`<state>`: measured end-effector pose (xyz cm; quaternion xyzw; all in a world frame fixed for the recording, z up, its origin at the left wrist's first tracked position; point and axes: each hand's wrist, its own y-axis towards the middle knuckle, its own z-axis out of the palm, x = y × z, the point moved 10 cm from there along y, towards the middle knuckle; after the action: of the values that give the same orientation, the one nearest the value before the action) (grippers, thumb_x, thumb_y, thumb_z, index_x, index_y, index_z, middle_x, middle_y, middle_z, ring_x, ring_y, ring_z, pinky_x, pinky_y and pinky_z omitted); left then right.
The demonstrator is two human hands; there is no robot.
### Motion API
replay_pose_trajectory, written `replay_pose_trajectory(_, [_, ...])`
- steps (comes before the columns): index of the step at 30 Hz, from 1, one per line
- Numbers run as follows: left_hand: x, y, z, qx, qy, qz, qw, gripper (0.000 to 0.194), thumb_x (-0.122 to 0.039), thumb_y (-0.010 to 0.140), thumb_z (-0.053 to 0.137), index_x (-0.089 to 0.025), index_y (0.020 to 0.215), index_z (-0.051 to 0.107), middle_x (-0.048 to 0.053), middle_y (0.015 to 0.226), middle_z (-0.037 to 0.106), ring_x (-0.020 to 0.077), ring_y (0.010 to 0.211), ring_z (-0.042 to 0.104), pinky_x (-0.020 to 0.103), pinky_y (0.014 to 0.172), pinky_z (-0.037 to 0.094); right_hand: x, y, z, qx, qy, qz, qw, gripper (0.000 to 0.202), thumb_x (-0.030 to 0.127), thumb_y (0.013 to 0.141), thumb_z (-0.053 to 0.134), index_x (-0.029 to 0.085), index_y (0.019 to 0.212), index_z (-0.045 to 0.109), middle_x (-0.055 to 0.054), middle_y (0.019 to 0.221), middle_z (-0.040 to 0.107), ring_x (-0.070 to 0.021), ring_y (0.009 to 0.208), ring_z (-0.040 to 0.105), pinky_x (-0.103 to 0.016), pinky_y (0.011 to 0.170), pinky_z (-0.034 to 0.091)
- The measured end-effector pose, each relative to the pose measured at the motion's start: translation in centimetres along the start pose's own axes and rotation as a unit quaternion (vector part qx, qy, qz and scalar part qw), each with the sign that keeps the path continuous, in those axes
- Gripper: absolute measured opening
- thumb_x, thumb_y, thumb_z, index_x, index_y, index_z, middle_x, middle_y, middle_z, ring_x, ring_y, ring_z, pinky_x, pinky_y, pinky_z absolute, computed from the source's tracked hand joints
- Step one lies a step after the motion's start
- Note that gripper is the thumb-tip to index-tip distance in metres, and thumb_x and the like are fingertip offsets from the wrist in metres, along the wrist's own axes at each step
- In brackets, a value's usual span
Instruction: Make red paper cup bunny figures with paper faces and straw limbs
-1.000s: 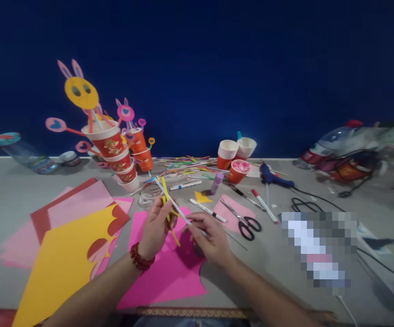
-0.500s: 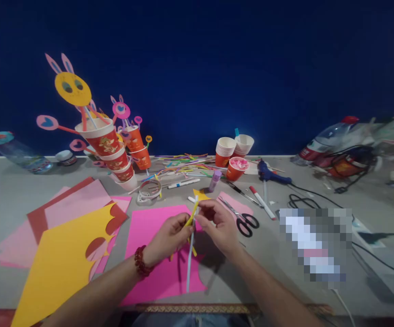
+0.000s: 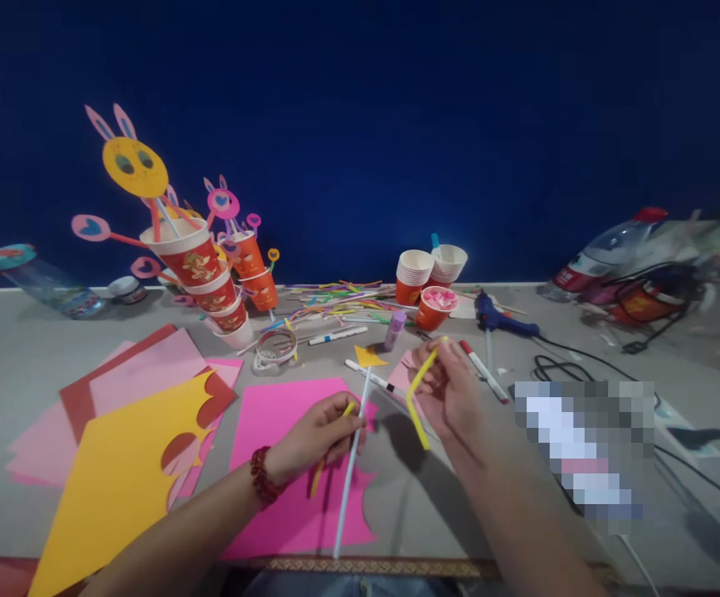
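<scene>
Pinched in my left hand (image 3: pixel 323 431) are a long white stick (image 3: pixel 349 477) and a yellow strip (image 3: pixel 318 477), above the bright pink sheet (image 3: pixel 273 423). My right hand (image 3: pixel 453 390) is closed on a bent yellow strip (image 3: pixel 418 406), which hangs down to the left of the fingers, apart from the white stick. A small yellow paper scrap (image 3: pixel 369 356) and a black-and-white marker (image 3: pixel 376 377) lie just beyond the hands. The scissors are hidden behind my right hand.
Stacked cup figures (image 3: pixel 195 257) stand at the back left, near yellow sheets (image 3: pixel 111 448). Colourful strips (image 3: pixel 335 303), a purple glue stick (image 3: pixel 395 330), paper cups (image 3: pixel 414 274) and a blue glue gun (image 3: pixel 503 322) lie at the back. Cables (image 3: pixel 559 369) run along the right.
My right hand has moved right and up, away from the left, carrying a bent yellow strip. The left hand stays near its place with the white stick and another yellow strip.
</scene>
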<state>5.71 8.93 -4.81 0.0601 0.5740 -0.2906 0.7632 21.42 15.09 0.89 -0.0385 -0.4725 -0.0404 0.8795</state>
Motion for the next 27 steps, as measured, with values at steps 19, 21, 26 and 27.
replay_pose_trajectory(19, [-1.0, -0.4, -0.7, -0.035, 0.023, 0.062, 0.997, 0.03, -0.048, 0.093, 0.062, -0.02, 0.096, 0.053, -0.013, 0.043, 0.041, 0.0044, 0.03, 0.031, 0.016, 0.035, 0.02, -5.9, -2.3, 2.9, 0.14, -0.183, 0.074, 0.97, 0.031, 0.045, 0.075, 0.084, 0.021, 0.083, 0.067, 0.006, 0.062, 0.057, -0.0087, 0.044, 0.049, -0.021, 0.042, 0.041])
replay_pose_trajectory(21, [-0.9, -0.4, -0.6, -0.028, 0.015, 0.061, 0.998, 0.029, -0.047, 0.093, 0.063, -0.02, 0.095, 0.052, -0.013, 0.044, 0.042, 0.0042, 0.03, 0.031, 0.016, 0.034, 0.019, -6.1, -2.4, 3.1, 0.148, -0.181, 0.089, 0.968, 0.032, 0.044, 0.072, 0.086, 0.02, 0.083, 0.067, 0.006, 0.061, 0.057, -0.0089, 0.044, 0.049, -0.021, 0.042, 0.042])
replay_pose_trajectory(26, [-0.6, -0.4, -0.6, -0.023, 0.003, 0.056, 0.998, 0.024, -0.043, 0.094, 0.062, -0.02, 0.096, 0.053, -0.012, 0.045, 0.044, 0.0045, 0.031, 0.032, 0.016, 0.035, 0.018, -6.4, -2.6, 3.3, 0.158, -0.174, 0.105, 0.966, 0.033, 0.043, 0.071, 0.087, 0.02, 0.082, 0.065, 0.007, 0.058, 0.056, -0.0086, 0.043, 0.049, -0.021, 0.044, 0.043])
replay_pose_trajectory(27, [-0.6, -0.3, -0.6, -0.025, -0.002, 0.055, 0.998, 0.024, -0.042, 0.094, 0.062, -0.02, 0.095, 0.053, -0.011, 0.046, 0.045, 0.0045, 0.031, 0.032, 0.017, 0.035, 0.018, -6.4, -2.6, 3.2, 0.156, -0.175, 0.104, 0.967, 0.033, 0.043, 0.071, 0.087, 0.02, 0.081, 0.065, 0.007, 0.057, 0.056, -0.0087, 0.043, 0.049, -0.021, 0.044, 0.042])
